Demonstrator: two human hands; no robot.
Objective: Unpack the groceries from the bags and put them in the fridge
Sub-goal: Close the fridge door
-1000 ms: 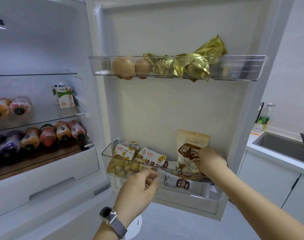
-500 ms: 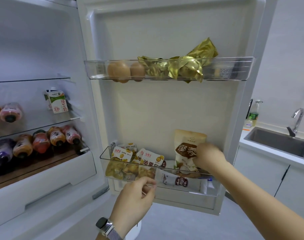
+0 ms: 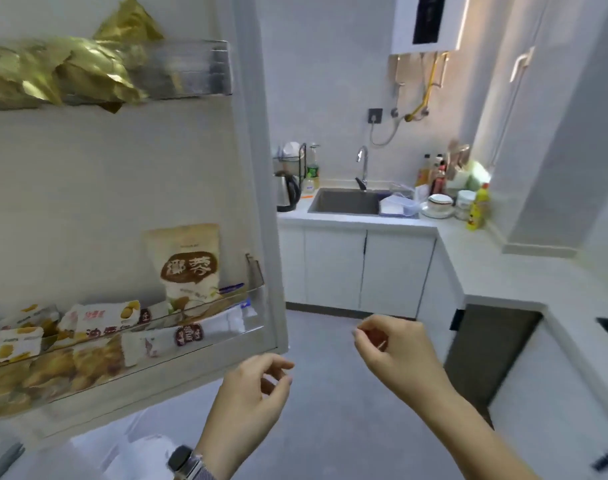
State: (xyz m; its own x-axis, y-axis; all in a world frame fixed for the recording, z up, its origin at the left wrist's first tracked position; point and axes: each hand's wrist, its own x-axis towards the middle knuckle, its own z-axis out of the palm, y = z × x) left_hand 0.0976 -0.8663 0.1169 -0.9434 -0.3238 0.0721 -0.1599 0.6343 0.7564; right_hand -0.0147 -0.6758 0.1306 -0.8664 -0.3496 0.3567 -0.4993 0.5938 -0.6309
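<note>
Both hands float free below the door bin [image 3: 205, 318], left hand [image 3: 250, 396] and right hand [image 3: 396, 351] loosely curled, holding nothing. The tan pouch [image 3: 188, 265] stands upright in that bin beside flat snack packs [image 3: 98, 318]. Light, soft, crinkly stuff by the look of it; best pinched at the top seam.

lower door shelf [image 3: 205, 315]: tan pouch [image 3: 188, 265], snack packets [image 3: 98, 318] | upper door shelf [image 3: 191, 69]: gold bags [image 3: 70, 71]
</note>
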